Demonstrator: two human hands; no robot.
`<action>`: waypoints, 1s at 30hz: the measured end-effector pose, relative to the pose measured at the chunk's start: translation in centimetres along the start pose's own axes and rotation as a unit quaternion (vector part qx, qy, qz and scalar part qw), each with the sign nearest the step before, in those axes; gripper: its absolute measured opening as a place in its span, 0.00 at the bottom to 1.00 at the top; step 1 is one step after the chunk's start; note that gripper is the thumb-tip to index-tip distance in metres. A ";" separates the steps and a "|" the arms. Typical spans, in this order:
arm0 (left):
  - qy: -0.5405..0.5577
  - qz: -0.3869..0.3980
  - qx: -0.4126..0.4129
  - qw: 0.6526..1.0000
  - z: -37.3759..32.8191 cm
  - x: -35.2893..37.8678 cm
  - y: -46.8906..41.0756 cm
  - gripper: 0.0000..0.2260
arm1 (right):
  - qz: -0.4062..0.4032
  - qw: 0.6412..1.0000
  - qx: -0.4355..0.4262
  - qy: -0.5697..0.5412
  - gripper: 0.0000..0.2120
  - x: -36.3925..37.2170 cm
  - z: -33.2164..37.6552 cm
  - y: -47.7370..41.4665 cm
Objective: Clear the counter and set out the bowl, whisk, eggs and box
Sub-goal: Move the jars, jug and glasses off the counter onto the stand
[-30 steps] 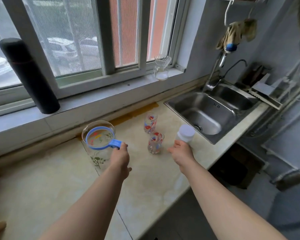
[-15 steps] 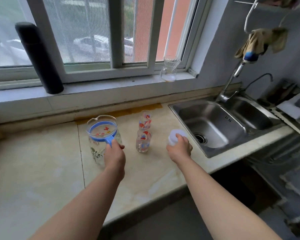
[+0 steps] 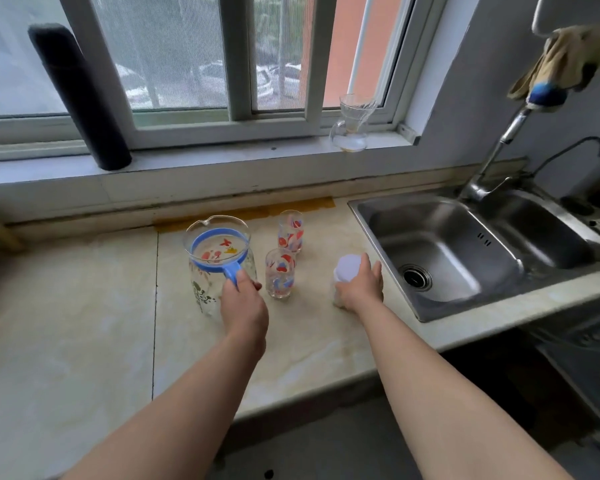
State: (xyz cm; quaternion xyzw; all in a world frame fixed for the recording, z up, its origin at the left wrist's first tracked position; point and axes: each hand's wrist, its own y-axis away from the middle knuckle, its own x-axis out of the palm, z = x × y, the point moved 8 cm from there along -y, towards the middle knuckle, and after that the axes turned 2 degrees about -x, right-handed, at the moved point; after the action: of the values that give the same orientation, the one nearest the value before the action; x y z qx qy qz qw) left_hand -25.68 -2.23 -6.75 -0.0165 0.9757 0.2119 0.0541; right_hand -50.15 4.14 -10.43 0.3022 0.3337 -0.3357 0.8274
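Observation:
A glass pitcher [image 3: 208, 271] with a blue rim and flower print stands on the marble counter [image 3: 84, 323]. My left hand [image 3: 245, 306] grips its blue handle. Two patterned drinking glasses [image 3: 280, 273] [image 3: 290, 232] stand just to the right of the pitcher. My right hand [image 3: 361, 287] grips a small white-lidded jar [image 3: 347, 268] near the sink's left edge; the jar's body is mostly hidden by my fingers. No bowl, whisk, eggs or box are in view.
A steel double sink [image 3: 465, 244] with a tap [image 3: 496, 150] fills the right side. On the window sill stand a tall black flask [image 3: 80, 98] and a clear glass jug [image 3: 352, 123]. A cloth [image 3: 565, 60] hangs above the tap.
My right hand has closed round the white-lidded jar, which it was only reaching a second ago. My left hand keeps its hold on the pitcher handle. The view has swung to face the counter more squarely.

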 end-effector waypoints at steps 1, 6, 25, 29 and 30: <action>0.001 0.000 -0.001 1.000 0.0 0.2 0.0 0.17 | 0.001 1.000 -0.003 -0.011 0.39 0.2 0.0 -0.2; 0.002 -0.003 0.002 1.000 0.2 0.7 -0.6 0.16 | -0.016 0.999 0.006 -0.038 0.38 0.3 -0.4 -1.1; 0.006 0.019 0.002 1.000 -1.0 -0.3 -1.0 0.15 | 0.007 0.991 0.031 -0.132 0.36 -2.3 1.4 3.1; 0.019 0.026 0.010 0.999 -2.1 -1.7 -0.5 0.14 | 0.023 0.991 -0.020 -0.129 0.36 -3.9 4.9 5.1; 0.023 0.029 0.016 0.999 -2.4 -2.1 -0.4 0.14 | 0.026 0.991 -0.035 -0.129 0.37 -4.2 6.0 5.7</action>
State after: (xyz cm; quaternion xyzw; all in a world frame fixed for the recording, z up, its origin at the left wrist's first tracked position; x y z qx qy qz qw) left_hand -23.84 -3.57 -4.56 0.0076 0.9799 0.1976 0.0258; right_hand -46.08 4.69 -2.14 0.2361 0.2274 -0.3383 0.8821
